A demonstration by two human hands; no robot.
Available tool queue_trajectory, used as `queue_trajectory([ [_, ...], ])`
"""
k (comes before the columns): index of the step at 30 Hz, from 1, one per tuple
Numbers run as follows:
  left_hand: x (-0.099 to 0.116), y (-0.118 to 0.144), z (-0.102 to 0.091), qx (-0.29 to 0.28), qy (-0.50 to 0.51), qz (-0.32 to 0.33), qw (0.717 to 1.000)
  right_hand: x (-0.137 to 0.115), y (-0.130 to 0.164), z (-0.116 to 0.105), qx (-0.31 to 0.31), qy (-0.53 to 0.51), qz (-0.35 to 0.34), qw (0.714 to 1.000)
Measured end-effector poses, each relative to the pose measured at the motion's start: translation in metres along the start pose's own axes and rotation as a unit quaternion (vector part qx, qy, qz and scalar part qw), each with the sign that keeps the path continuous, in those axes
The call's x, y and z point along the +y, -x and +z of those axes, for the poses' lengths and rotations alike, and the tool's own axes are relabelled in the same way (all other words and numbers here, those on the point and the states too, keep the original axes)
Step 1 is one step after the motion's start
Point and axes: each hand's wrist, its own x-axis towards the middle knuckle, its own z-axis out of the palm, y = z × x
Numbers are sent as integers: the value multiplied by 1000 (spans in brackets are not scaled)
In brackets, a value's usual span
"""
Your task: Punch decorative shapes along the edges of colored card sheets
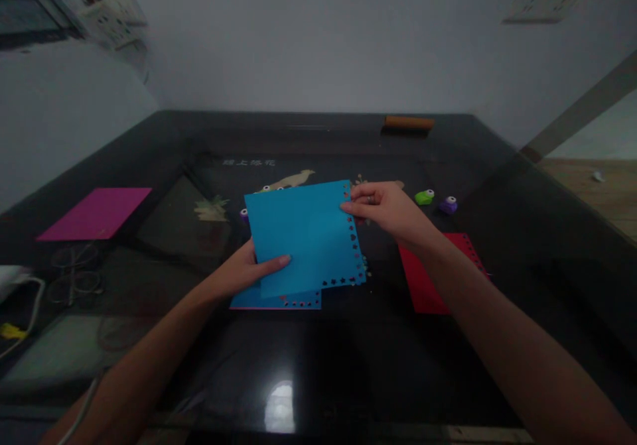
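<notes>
A blue square sheet of paper (306, 236) with punched shapes along its right and lower edges is held above the dark table. My left hand (249, 269) grips its lower left part, thumb on top. My right hand (385, 209) pinches its upper right corner. Under it, flat on the table, lies another blue sheet (279, 299) with a punched lower edge, apparently over a red one. A red punched sheet (428, 279) lies to the right, partly hidden by my right forearm.
A magenta sheet (97, 213) lies at the far left of the glossy black table (308, 365). A green punch (424, 197) and a purple punch (448, 204) stand behind my right hand. More small punches peek out behind the blue sheet. A brown bar (408, 123) lies at the back edge.
</notes>
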Motion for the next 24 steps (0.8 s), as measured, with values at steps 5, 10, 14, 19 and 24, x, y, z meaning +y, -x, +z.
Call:
queue_trajectory([
  [5, -1, 0, 0, -42, -35, 6, 998, 0, 1, -1, -6, -1, -7, 1000],
  [10, -4, -1, -2, -73, -51, 0, 996, 2, 0, -3, -26, -16, -5, 1000],
  [14, -7, -2, -2, -80, -65, 15, 995, 4, -2, -4, -40, -15, 3, 999],
  [19, -5, 0, 2, -62, -78, 33, 994, 3, -1, -1, -29, -17, -1, 999],
  [24, -4, 0, 4, -55, -116, 61, 990, 4, 0, 0, -20, -16, -17, 1000],
])
